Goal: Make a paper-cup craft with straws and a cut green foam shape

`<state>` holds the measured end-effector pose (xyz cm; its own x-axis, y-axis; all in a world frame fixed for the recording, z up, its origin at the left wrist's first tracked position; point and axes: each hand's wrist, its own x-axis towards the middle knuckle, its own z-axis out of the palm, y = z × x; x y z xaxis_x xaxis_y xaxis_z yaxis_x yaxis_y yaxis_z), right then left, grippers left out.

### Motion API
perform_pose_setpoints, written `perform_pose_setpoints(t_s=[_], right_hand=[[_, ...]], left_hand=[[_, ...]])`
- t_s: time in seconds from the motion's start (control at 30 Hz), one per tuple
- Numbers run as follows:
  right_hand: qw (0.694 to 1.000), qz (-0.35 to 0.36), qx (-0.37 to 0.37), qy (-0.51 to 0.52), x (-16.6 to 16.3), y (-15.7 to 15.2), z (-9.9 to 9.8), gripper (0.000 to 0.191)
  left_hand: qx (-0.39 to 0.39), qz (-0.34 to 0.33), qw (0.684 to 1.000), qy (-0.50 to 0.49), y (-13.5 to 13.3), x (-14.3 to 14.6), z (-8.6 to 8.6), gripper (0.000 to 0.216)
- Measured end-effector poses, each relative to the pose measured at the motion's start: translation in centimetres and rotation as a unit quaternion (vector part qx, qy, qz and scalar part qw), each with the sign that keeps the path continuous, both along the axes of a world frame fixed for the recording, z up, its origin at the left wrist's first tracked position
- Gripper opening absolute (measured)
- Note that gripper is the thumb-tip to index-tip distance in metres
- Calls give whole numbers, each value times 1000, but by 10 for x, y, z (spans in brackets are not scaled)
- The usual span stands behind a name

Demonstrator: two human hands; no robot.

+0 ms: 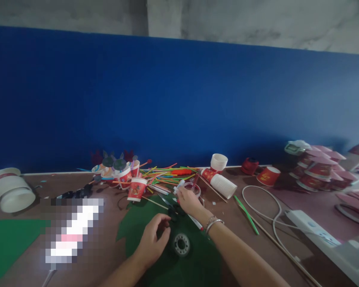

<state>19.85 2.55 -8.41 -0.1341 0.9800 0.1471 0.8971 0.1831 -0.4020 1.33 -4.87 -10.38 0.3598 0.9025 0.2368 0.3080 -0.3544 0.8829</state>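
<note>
My right hand [191, 201] reaches forward over the clutter, its fingers closed at a small whitish object [179, 185] whose kind I cannot make out. Just behind it stands a clear round container [195, 190]. My left hand [154, 241] is held lower with thumb and fingers apart, nothing between them. Black-handled scissors [174, 213] lie between the hands. A roll of tape [182, 244] rests on green paper [197, 265] beside the left hand. Under the right wrist lies a white marker with a red end [196, 222].
Behind the hands are a red paper cup [137, 189], colored sticks [167, 174] and stacked cups [224, 186]. Decorated cups [122, 175] stand left of these. At right lie a green strip [247, 215], a cable [277, 203] and a power strip [314, 231]. A bright lamp [77, 231] is at left.
</note>
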Motion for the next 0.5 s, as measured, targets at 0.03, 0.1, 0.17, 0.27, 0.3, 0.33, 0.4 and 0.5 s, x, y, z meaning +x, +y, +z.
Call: perform_pose_setpoints(t_s=[0.03,0.1,0.17,0.27,0.3,0.33,0.4,0.5], right_hand=[[1000,3,-4,-5,-2,0,-1,23],[1000,9,-11,-14,-4,-1,-1,25],[1000,10,-15,-23,-6,-1,-1,28],[999,-1,-21,-35,-8,1,1,30],[999,-8,-23,-38,-8,2,3,30],[999,-16,-25,-41,-9,2,4,32],[998,-29,-31,-46,-8,1,7,42],[997,-29,-55,-44,-3,-5,12,58]], left_hand=[[-4,17,1000,-12,3,-1,-2,18],[-10,43,999,-28,7,-1,-6,17],[-13,59,998,-30,9,-1,-8,17],[1,65,998,-13,9,-1,-6,16],[14,63,998,-3,8,-1,-5,16],[33,61,998,10,7,-1,-3,16],[84,43,994,49,3,-2,3,17],[179,-11,973,143,-4,-1,12,20]])
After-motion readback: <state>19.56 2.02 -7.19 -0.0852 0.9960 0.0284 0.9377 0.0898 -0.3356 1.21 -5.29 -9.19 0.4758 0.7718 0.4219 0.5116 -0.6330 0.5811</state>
